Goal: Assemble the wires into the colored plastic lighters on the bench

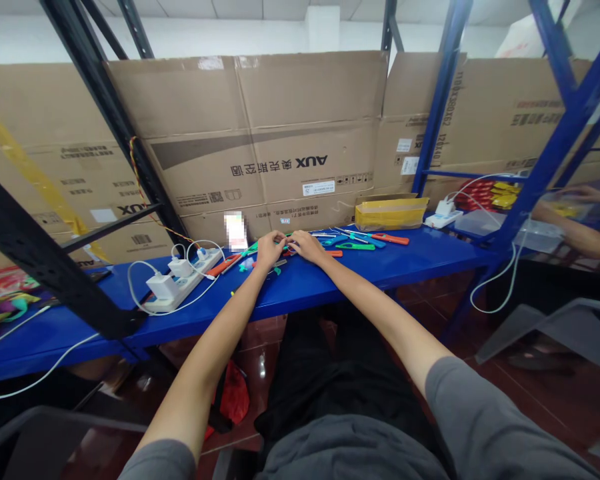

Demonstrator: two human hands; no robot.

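My left hand [271,249] and my right hand [306,246] meet over the blue table [370,272]. Fingers of both are drawn together at the tips, and whatever lies between them is too small to make out. To the right of my right hand are long pieces with coloured handles and thin shafts: a green one [356,247], an orange one [391,239] and several blue ones. Another orange handle [336,253] lies close beside my right hand. Left of my left hand rests a further orange-handled piece [224,265]. Small green bits [278,271] lie beneath my wrists.
A white power strip [183,287] with plugged chargers and loose cables lies at left. Behind stand a yellow-taped box [391,213] and a tall cardboard wall [290,133]. Blue shelf posts [443,93] rise at right, where another person's arm [575,227] shows.
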